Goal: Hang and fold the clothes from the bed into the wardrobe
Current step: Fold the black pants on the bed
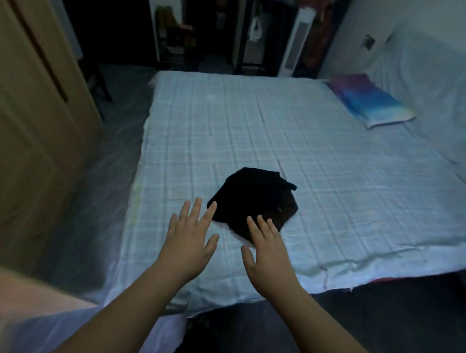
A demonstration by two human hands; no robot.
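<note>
Under the right hand (270, 254), black garment's (255, 201) near edge, hidden.

A crumpled black cloth garment (254, 202) lies on the pale checked bed sheet (333, 167), toward its near edge. A folded blue-and-purple fabric pillow (368, 103) sits at the far right. A tall beige wooden wardrobe door (29, 100) stands left of the bed.
</note>
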